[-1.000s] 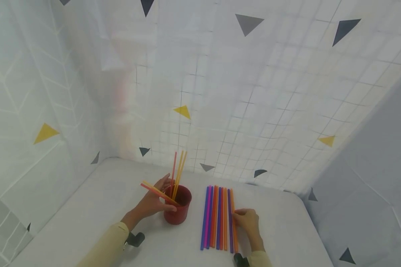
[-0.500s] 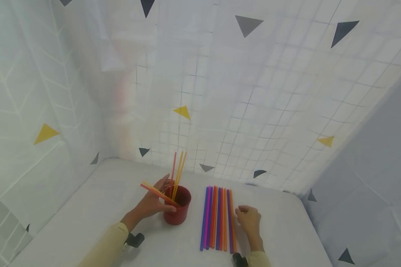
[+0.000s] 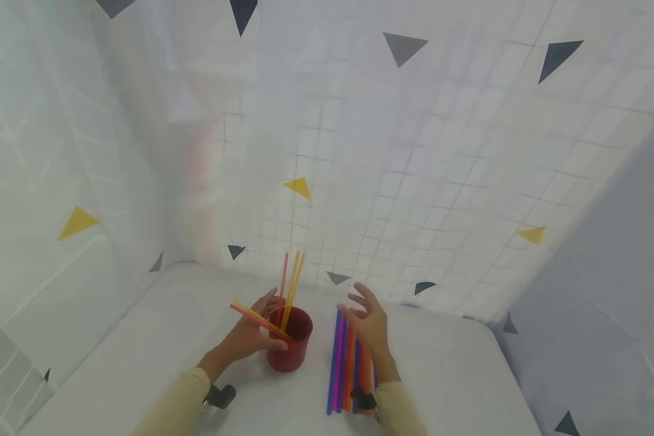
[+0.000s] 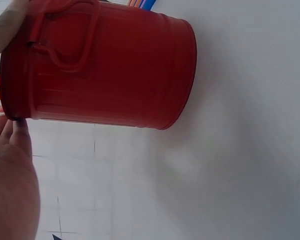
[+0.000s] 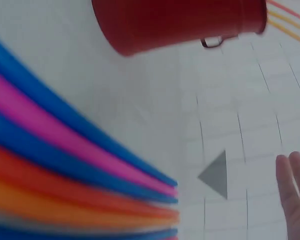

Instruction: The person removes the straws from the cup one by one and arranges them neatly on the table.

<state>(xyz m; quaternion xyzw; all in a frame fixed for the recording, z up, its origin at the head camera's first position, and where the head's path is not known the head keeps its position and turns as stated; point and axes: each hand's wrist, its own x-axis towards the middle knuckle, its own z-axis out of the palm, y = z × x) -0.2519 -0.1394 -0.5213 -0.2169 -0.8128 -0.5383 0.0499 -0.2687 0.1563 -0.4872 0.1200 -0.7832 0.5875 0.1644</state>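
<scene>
My left hand (image 3: 257, 332) grips the red metal cup (image 3: 291, 348), thumb on its near side and fingers at the rim. Several orange and red straws (image 3: 289, 281) stand in the cup, and two more lean left over my hand. In the left wrist view the cup (image 4: 110, 70) fills the top, with my fingers (image 4: 12, 170) at its rim. My right hand (image 3: 367, 321) hovers with spread fingers over the far end of a row of blue, pink, orange and purple straws (image 3: 340, 369) lying on the table. The right wrist view shows these straws (image 5: 65, 175) blurred, the cup (image 5: 175, 22) and my fingertips (image 5: 296, 195).
The white table (image 3: 163, 327) stands in a corner of white patterned cloth walls (image 3: 414, 181) at the left and back. A grey cloth wall (image 3: 605, 290) closes the right side. Bare tabletop lies left of the cup and right of the straw row.
My right hand has left the right side of the straw row, risen, and moved left and away over its far end, fingers now spread. The left hand and cup have not moved.
</scene>
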